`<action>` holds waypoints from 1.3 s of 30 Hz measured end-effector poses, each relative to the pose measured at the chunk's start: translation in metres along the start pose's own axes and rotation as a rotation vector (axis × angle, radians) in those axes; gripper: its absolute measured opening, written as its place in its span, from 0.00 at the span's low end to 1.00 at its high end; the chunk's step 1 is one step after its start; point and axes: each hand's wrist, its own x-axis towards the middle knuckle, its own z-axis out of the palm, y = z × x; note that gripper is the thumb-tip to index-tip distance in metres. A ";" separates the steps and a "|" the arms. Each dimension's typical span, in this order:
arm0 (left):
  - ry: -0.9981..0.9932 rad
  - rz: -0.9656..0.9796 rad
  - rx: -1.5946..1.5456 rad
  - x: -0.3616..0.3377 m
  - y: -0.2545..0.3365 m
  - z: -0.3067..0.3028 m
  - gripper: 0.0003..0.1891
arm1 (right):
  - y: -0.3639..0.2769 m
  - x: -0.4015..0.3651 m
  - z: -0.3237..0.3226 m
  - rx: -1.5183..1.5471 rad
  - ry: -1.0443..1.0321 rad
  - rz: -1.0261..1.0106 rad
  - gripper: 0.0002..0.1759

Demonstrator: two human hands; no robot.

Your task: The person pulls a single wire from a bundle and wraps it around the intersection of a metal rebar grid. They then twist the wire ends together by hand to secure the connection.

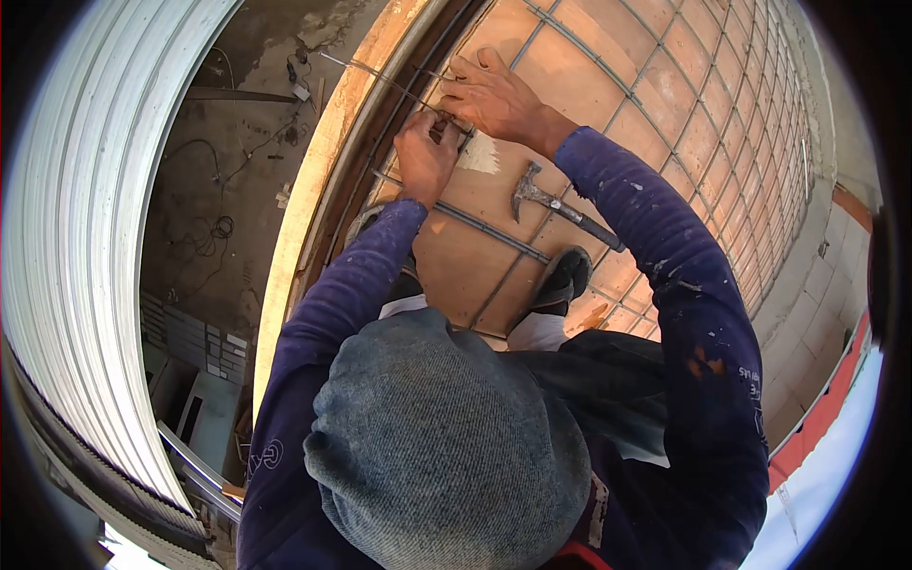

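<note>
Steel rebar (484, 231) crosses the plywood deck (465, 271). Left hand (425, 157) is curled closed at its edge crossing, grip contents hidden. Right hand (494, 95), at 1 o'clock, rests fingers spread; hammer (560, 204) lies at 4 o'clock.

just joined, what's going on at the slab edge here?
A person crouches on plywood formwork near its edge, both hands working where rebar crosses. The left hand is curled tight at the bars; the right hand rests over them, by a thin wire. A hammer lies untouched nearby.
</note>
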 end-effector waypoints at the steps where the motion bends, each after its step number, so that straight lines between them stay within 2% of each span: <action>1: 0.019 -0.029 -0.054 -0.001 -0.002 0.002 0.08 | 0.001 0.002 0.000 -0.055 -0.011 -0.041 0.15; 5: 0.052 -0.044 -0.064 -0.003 -0.003 0.005 0.07 | -0.001 0.006 -0.004 -0.096 0.046 -0.082 0.11; 7: 0.056 0.108 0.056 -0.002 -0.004 0.004 0.06 | -0.009 0.000 -0.013 -0.111 -0.027 0.042 0.13; 8: 0.061 0.106 0.054 0.001 -0.005 0.003 0.06 | -0.009 -0.001 -0.015 -0.111 -0.028 0.037 0.13; 10: 0.014 0.213 0.014 0.004 -0.007 0.001 0.06 | -0.010 -0.005 -0.017 0.070 -0.106 0.271 0.13; 13: -0.036 0.256 -0.008 0.009 -0.009 0.001 0.08 | -0.004 -0.005 -0.028 0.136 -0.202 0.306 0.13; 14: -0.036 0.258 -0.012 0.011 -0.009 0.002 0.08 | -0.001 -0.003 -0.031 0.132 -0.203 0.307 0.13; 16: -0.123 0.092 0.032 0.013 -0.003 -0.001 0.08 | 0.002 0.003 -0.038 0.218 -0.312 0.233 0.10; 20: -0.157 0.153 0.026 0.018 0.000 -0.003 0.09 | -0.002 0.013 -0.049 0.282 -0.364 0.286 0.13; 22: -0.248 0.031 0.197 0.022 0.001 -0.002 0.09 | -0.001 0.016 -0.039 0.298 -0.155 0.324 0.14; 23: -0.247 0.033 0.198 0.023 0.001 -0.003 0.09 | 0.002 0.020 -0.035 0.297 -0.153 0.324 0.14; 25: -0.256 0.049 0.222 0.025 0.003 -0.005 0.10 | 0.007 0.034 -0.031 0.497 -0.342 0.413 0.09; 26: -0.252 0.047 0.225 0.026 -0.004 -0.005 0.10 | 0.008 0.038 -0.029 0.499 -0.340 0.409 0.09; 28: -0.222 0.167 -0.017 0.026 -0.015 0.001 0.11 | 0.009 0.040 -0.027 0.520 -0.318 0.498 0.08; 29: -0.228 0.169 -0.021 0.022 -0.019 0.006 0.11 | 0.009 0.041 -0.025 0.517 -0.319 0.505 0.08; 31: -0.129 0.043 0.008 0.008 -0.009 0.005 0.12 | 0.005 0.049 -0.019 0.369 -0.321 0.424 0.06; 32: -0.136 0.045 0.006 0.002 -0.007 0.005 0.12 | 0.004 0.053 -0.015 0.369 -0.322 0.431 0.06; 34: -0.175 -0.108 -0.064 -0.011 -0.005 0.004 0.14 | -0.007 0.063 -0.017 0.131 -0.406 0.336 0.06; 35: -0.171 -0.110 -0.064 -0.013 -0.002 0.002 0.14 | -0.011 0.065 -0.028 0.139 -0.530 0.335 0.10; 37: -0.226 -0.155 -0.043 -0.017 0.010 -0.007 0.13 | -0.015 0.058 -0.005 0.131 -0.472 0.275 0.11; 39: -0.199 -0.154 -0.064 -0.016 0.005 -0.003 0.14 | -0.008 0.057 0.006 0.107 -0.396 0.211 0.12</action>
